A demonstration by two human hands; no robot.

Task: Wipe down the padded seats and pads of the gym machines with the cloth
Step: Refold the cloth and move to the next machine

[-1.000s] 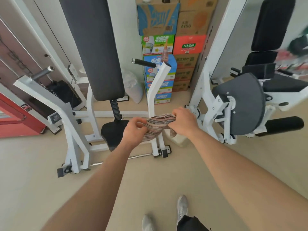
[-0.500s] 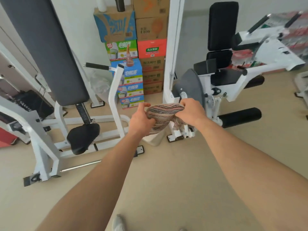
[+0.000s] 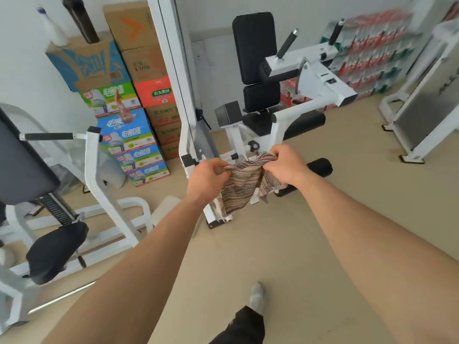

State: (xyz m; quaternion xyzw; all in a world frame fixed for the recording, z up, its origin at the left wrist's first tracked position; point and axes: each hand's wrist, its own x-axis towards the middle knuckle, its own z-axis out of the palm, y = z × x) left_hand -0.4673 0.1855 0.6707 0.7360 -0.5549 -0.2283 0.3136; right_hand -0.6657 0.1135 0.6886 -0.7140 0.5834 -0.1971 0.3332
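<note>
Beige floor [image 3: 285, 244] lies under you, with one shoe [image 3: 257, 295] pointed toward the machine [image 3: 320, 80] ahead. Both your arms reach forward, and the cloth [image 3: 242, 186] hangs in the air between your fists, touching no pad. Your left hand [image 3: 206, 178] has its fingers curled round one bunched end. Your right hand [image 3: 289, 165] pinches the other end a little higher, and the loose middle and corners droop below.

By the look of it, you are readying the cloth and not wiping yet. Fold it into a flat wad that fills one palm, so no corner trails into the frame [image 3: 173, 70]. Then pass it to one hand and free the other to steady yourself.

Just beyond your right hand lies the roller [image 3: 320, 167], low and near the floor. It will likely turn under pressure, so wipe along its length and go round it by stages. Further on sits the seat [image 3: 260, 122], partly hidden behind the frame, and above it the lower pad [image 3: 260, 96] and the tall back pad [image 3: 255, 45]. Start high on the back pad and work down in overlapping strokes, so that anything loosened falls onto padding not yet done. Mind the two grips [image 3: 286, 44] sticking up on the machine's arm as you lean in.

Off to your left are another seat, the left seat [image 3: 54, 252], and a grey pad [image 3: 22, 167]; whether they need wiping cannot be told from here. Boxes [image 3: 129, 130] stand stacked against the far wall.
</note>
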